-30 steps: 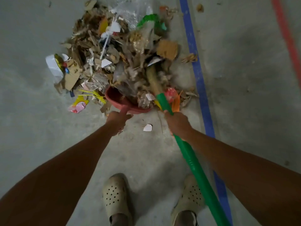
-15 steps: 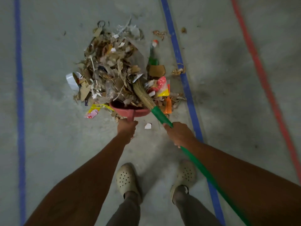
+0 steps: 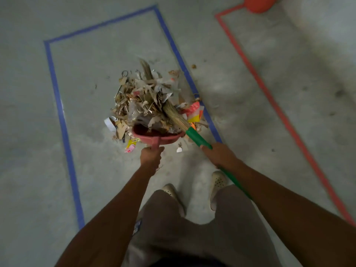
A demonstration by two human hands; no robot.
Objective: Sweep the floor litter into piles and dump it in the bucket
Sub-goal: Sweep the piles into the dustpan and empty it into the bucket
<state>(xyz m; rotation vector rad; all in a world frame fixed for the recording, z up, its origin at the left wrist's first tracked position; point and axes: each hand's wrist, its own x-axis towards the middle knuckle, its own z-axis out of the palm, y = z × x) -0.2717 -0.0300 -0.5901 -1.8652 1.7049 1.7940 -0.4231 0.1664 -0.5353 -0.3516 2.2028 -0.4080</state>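
Broom [image 3: 174, 114]: bristles now reach the far edge of the litter pile [image 3: 142, 99], further than before; right hand [image 3: 219, 155] clenched round its green handle. Dustpan [image 3: 158, 134]: red, at pile's near edge, partly loaded; left hand [image 3: 151, 156] grasps its handle. Bucket [image 3: 259, 3]: orange, far right, well apart

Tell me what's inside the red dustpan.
The dustpan shows a bare dark-red near part. Torn paper and plastic from the litter pile spill over its far side. Its front lip is covered by that litter, so how much lies deeper cannot be seen.
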